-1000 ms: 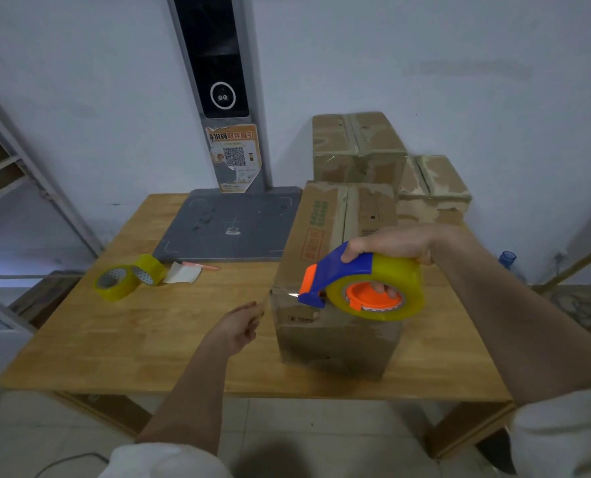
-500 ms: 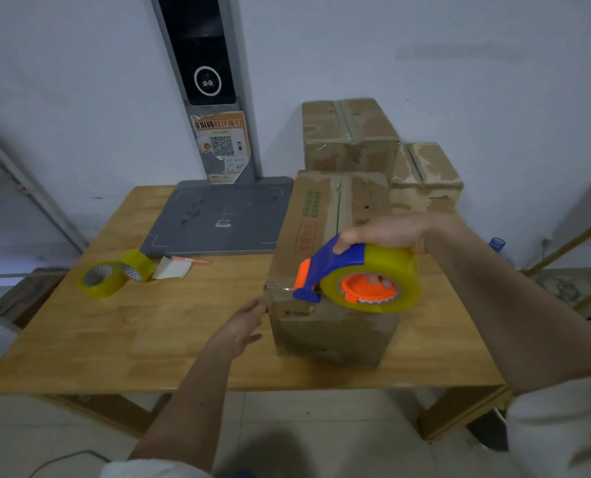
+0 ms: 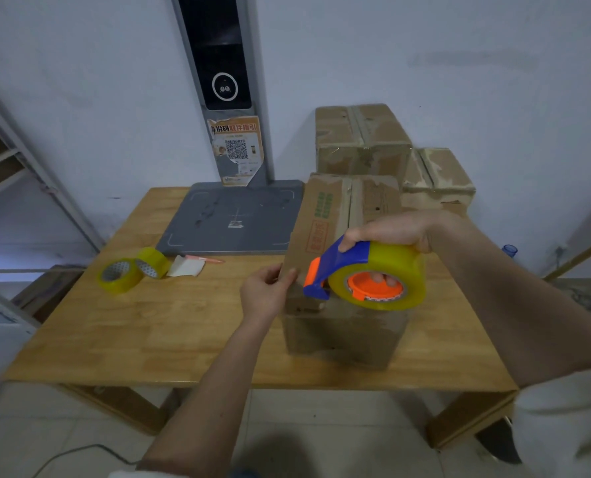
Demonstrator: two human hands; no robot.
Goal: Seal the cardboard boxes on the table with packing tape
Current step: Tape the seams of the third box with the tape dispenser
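Since a second ago, the left hand point(image 3: 266, 294) has reached the near left corner of the cardboard box point(image 3: 342, 270), its grip now curled against that edge. Above the box's near end, the right hand point(image 3: 387, 232) holds a blue and orange tape dispenser point(image 3: 366, 274), its grip wrapped over the top with fingertips inside the orange core. This box stands near the counter's point(image 3: 149, 332) front edge, right of centre. Bare wood lies open to its left. Further left sit two yellow tape rolls point(image 3: 132, 272). Towards the far edge rests a grey platform point(image 3: 232, 219), with more boxes point(image 3: 363, 139) stacked at the far right corner.
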